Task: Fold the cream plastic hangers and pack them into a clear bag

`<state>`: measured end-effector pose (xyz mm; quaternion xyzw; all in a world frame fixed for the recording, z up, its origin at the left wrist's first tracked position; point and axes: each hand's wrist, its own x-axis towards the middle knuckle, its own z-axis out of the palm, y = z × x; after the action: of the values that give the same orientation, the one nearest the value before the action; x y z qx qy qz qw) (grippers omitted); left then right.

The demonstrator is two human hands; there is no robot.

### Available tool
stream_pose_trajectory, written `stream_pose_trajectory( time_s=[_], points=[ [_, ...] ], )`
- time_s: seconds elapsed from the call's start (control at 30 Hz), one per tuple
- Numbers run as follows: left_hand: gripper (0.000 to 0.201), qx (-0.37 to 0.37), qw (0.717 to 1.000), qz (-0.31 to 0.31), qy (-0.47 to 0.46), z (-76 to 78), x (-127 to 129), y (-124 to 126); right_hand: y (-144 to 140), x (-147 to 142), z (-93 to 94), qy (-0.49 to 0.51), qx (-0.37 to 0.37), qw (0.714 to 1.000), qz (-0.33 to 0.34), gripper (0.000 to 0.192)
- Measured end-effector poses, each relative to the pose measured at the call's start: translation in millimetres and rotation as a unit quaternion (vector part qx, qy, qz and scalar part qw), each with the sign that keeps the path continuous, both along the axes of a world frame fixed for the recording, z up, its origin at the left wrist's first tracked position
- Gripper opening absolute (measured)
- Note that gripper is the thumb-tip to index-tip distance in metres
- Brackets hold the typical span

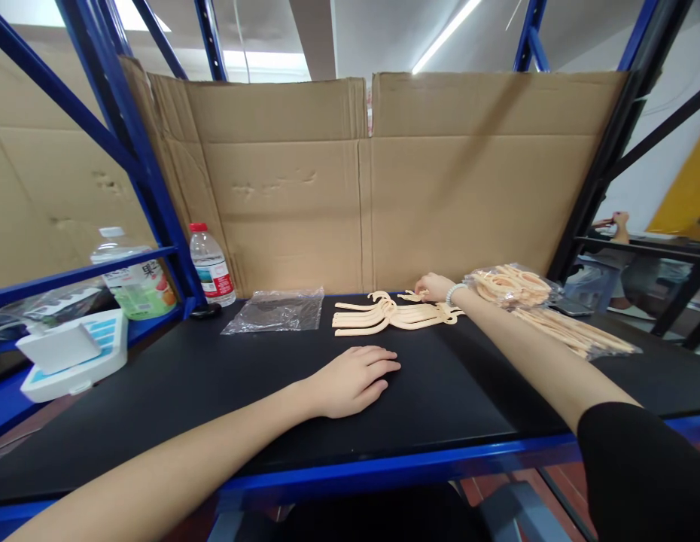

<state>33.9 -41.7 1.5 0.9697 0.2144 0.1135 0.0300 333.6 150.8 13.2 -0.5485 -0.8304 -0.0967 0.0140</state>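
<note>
My left hand (355, 380) rests palm down on the black tabletop (260, 406), fingers stretched out and holding nothing. In front of it lies a row of cream-coloured curved pieces (361, 320), nested side by side, with a small hook at the far end; they look like hanger parts. My right hand (434, 287), with a pale beaded bracelet at the wrist, reaches to the back of this row. Its fingers are bent around a cream hooked piece (409, 296), which shows just beyond the fingertips; the rest of the piece is hidden by the hand.
A clear plastic bag (276, 310) lies at the back left, near a red-capped bottle (211, 265). Bagged cream rings (511, 286) and bagged cream sticks (576, 331) lie under and beside my right forearm. Cardboard (287, 196) walls the back; blue posts frame the sides.
</note>
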Motion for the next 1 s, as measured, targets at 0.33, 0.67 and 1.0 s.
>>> stream_pose_trajectory(
  time_s=[0.33,0.67,1.0],
  points=[
    [0.036,-0.015,1.0,0.0,-0.022,-1.1,0.0,-0.4,-4.2,3.2,-11.4,-0.005,0.029,0.999,-0.012,0.026],
    [0.037,-0.025,1.0,0.002,-0.016,-0.3,-1.2,-0.1,-7.4,13.3,2.6,0.064,0.066,0.996,-0.003,0.023],
    [0.022,-0.376,0.867,0.14,-0.295,-1.0,3.2,11.4,-65.0,-17.9,34.0,0.205,0.169,0.953,0.145,0.008]
  ],
)
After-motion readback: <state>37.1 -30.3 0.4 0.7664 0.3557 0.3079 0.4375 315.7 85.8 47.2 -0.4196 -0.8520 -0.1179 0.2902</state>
